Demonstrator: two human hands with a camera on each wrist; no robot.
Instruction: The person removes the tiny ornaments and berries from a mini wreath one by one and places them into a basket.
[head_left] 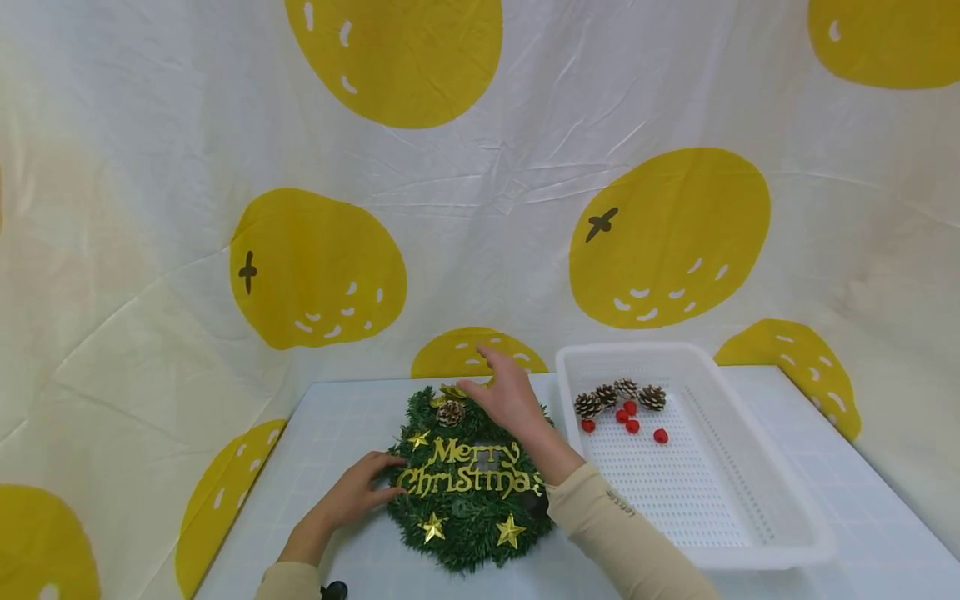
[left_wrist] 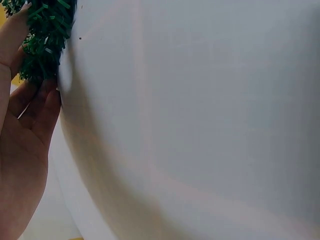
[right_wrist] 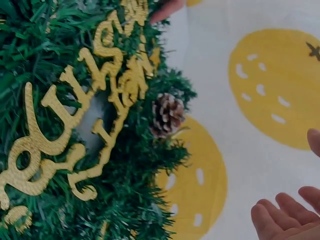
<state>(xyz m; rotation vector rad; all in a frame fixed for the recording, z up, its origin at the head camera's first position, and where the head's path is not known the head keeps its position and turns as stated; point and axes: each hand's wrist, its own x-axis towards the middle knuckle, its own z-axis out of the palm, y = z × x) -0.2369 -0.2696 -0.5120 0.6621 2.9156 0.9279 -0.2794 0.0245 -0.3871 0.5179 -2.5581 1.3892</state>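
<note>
A green Christmas wreath (head_left: 457, 546) lies on the table, with gold "Merry Christmas" lettering (right_wrist: 32, 140) across it. Gold stars (head_left: 510, 531) and one pine cone (head_left: 451, 413) sit on its greenery. At its left edge my left hand (head_left: 356, 487) grips the wreath; the left wrist view shows thumb and fingers around the greenery (left_wrist: 47, 37). My right hand (head_left: 513, 400) is raised over the wreath's upper right, fingers spread and holding nothing. In the right wrist view its fingers (right_wrist: 285, 215) are apart from the wreath's pine cone (right_wrist: 168, 115).
On the right stands a white perforated plastic basket (head_left: 705, 492). Several pine cones (head_left: 588, 406) and red berries (head_left: 661, 436) lie in its left part. A small dark object (head_left: 335, 591) is at the table's front, by my left forearm. Behind hangs a cloth (head_left: 487, 275) with yellow fruit prints.
</note>
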